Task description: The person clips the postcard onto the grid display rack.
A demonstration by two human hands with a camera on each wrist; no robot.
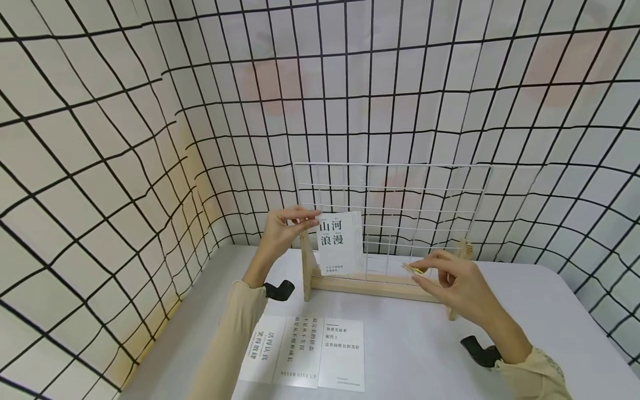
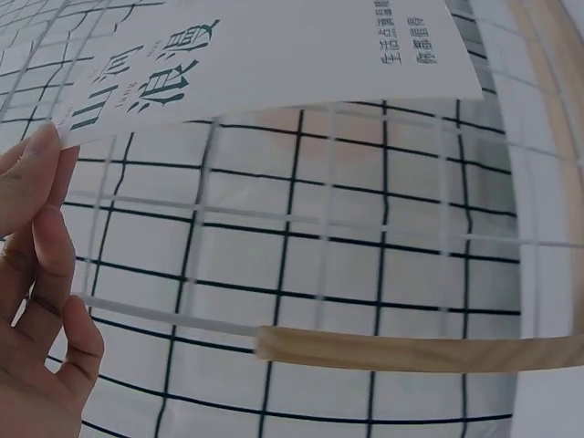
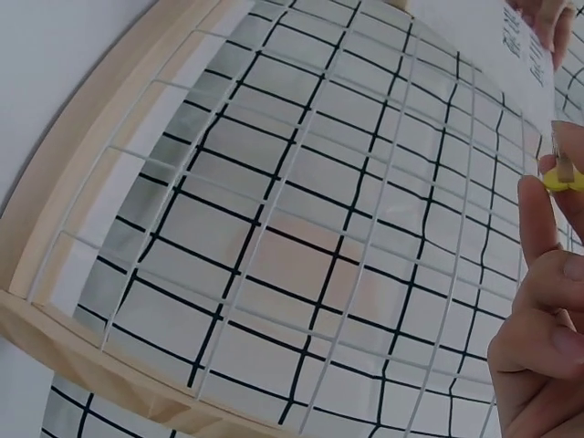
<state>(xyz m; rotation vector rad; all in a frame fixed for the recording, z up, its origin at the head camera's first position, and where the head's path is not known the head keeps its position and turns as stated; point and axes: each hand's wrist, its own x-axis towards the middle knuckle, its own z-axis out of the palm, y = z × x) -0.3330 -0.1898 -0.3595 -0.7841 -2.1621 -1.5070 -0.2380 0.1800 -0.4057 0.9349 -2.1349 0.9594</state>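
My left hand (image 1: 285, 228) pinches the top left corner of a white card (image 1: 340, 243) printed with large dark characters and holds it against the white wire grid panel (image 1: 425, 211). The panel stands in a wooden frame (image 1: 365, 284) on the white table (image 1: 410, 355). In the left wrist view the card (image 2: 274, 55) lies across the top, with my fingers (image 2: 41, 283) at its corner. My right hand (image 1: 452, 278) pinches a small wooden clip with a yellow part (image 1: 414, 269) low in front of the grid, to the right of the card. The right wrist view shows the clip (image 3: 564, 173) at my fingertips.
Three white cards with printed text (image 1: 307, 350) lie side by side on the table in front of the frame. Walls of white sheeting with black grid lines (image 1: 125, 139) close in the table at the left and back.
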